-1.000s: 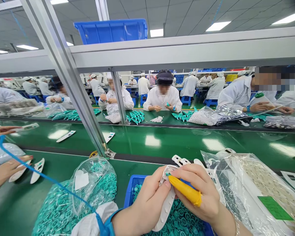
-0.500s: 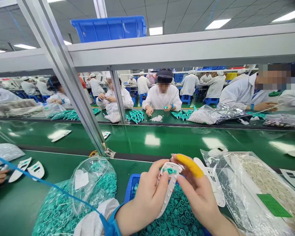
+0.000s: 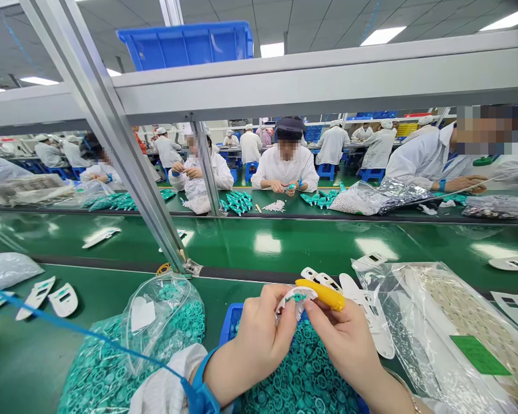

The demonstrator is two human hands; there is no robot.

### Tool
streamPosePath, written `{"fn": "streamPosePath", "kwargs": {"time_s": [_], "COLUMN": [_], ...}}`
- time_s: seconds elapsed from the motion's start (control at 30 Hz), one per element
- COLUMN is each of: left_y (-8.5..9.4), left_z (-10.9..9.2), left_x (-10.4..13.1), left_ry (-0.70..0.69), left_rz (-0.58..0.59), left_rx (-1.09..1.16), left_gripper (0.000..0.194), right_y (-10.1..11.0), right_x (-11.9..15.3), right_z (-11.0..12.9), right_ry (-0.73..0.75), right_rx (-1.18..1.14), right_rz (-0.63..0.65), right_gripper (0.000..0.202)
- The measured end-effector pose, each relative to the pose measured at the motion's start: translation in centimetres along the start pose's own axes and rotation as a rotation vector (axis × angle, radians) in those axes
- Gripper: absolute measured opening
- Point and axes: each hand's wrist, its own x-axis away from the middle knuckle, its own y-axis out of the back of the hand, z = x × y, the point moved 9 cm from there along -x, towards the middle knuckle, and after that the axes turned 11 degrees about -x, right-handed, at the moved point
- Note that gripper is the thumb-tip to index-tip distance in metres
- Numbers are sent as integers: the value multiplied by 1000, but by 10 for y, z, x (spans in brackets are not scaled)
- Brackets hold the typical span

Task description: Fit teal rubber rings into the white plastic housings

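Between my two hands is a white plastic shell (image 3: pixel 284 307) with a green part (image 3: pixel 299 297) set in its rounded end. My left hand (image 3: pixel 263 333) grips the shell's left side, thumb on its inner face. On the other side, my right hand (image 3: pixel 343 333) pinches the shell's edge; a yellow cover wraps one finger. Most of the shell's length is hidden from this angle. Below both hands, small green ring-shaped parts (image 3: pixel 302 368) fill a blue bin (image 3: pixel 228 322).
A clear bag of green parts (image 3: pixel 125 356) lies left of the bin. To the right are several white shells (image 3: pixel 377 325) and a large plastic bag (image 3: pixel 449 322). A green conveyor (image 3: pixel 242 247) runs ahead, with a metal post (image 3: pixel 125 155) at left. Co-workers sit opposite.
The shell has tilted, so its long end no longer shows. White shells behind my right hand have come into view. Shells on the conveyor have shifted left, and a co-worker's hand at far left is gone.
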Motion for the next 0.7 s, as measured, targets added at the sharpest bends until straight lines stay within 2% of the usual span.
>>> {"fn": "streamPosePath", "kwargs": {"time_s": [0.1, 0.17, 0.23, 0.33, 0.4, 0.47, 0.57, 0.63, 0.7], "left_y": [5, 3, -7, -28, -48, -69, -91, -96, -94], "left_z": [-7, 0, 24, 89, 134, 177, 230, 256, 272], "left_x": [-1, -14, -42, -99, -132, -148, -145, -134, -125], "left_ry": [-77, -62, 30, 244, 314, 394, 523, 598, 649], "left_rz": [-44, -3, 83, 197, 246, 306, 371, 392, 397], "left_rx": [3, -43, -135, -397, -456, -503, -571, -615, -652], "left_gripper": [16, 16, 20, 27, 26, 26, 30, 32, 32], "right_y": [-1, 0, 8, 26, 22, 4, -19, -31, -42], "right_x": [-3, -9, -16, -20, -15, 1, 28, 40, 44], "right_z": [0, -5, -14, -31, -43, -53, -72, -87, -100], "right_ry": [4, -10, -22, -65, -106, -110, -60, -42, -54], "right_rx": [-1, -4, 25, 153, 295, 480, 809, 979, 1075], "right_rz": [6, 19, 1, -26, 141, 436, 783, 917, 992], "right_gripper": [23, 24, 28, 32, 26, 22, 22, 20, 18]}}
